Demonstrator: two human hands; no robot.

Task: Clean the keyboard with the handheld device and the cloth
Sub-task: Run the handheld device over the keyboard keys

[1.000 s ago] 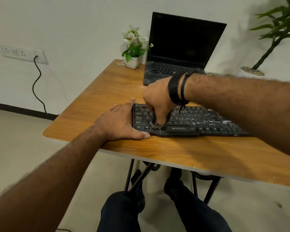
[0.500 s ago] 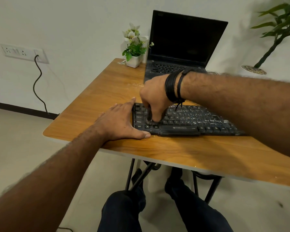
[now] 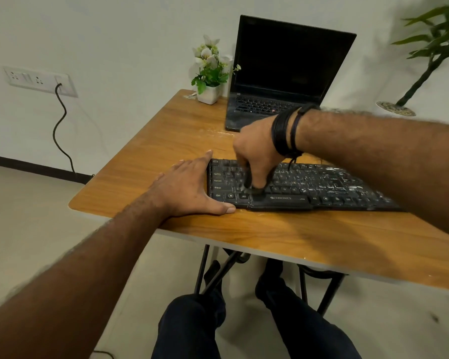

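Observation:
A dusty black keyboard (image 3: pixel 319 186) lies across the wooden table (image 3: pixel 283 234), its right part flecked with white dust. My left hand (image 3: pixel 189 190) rests flat on the table against the keyboard's left end, thumb along its front corner. My right hand (image 3: pixel 257 154) reaches over the left half of the keys, fingers pointing down and closed on a small dark handheld device (image 3: pixel 254 183) whose tip touches the lower key rows. Most of the device is hidden by the fingers. No cloth is in view.
An open black laptop (image 3: pixel 283 73) stands at the table's back, with a small white pot of flowers (image 3: pixel 209 71) to its left. A wall socket with a black cable (image 3: pixel 60 125) is at left. A tall plant (image 3: pixel 430 47) stands at right. My legs are under the table.
My right hand has moved the device back and forth over the left keys, up a row and then down toward the bottom rows. My left hand stays put.

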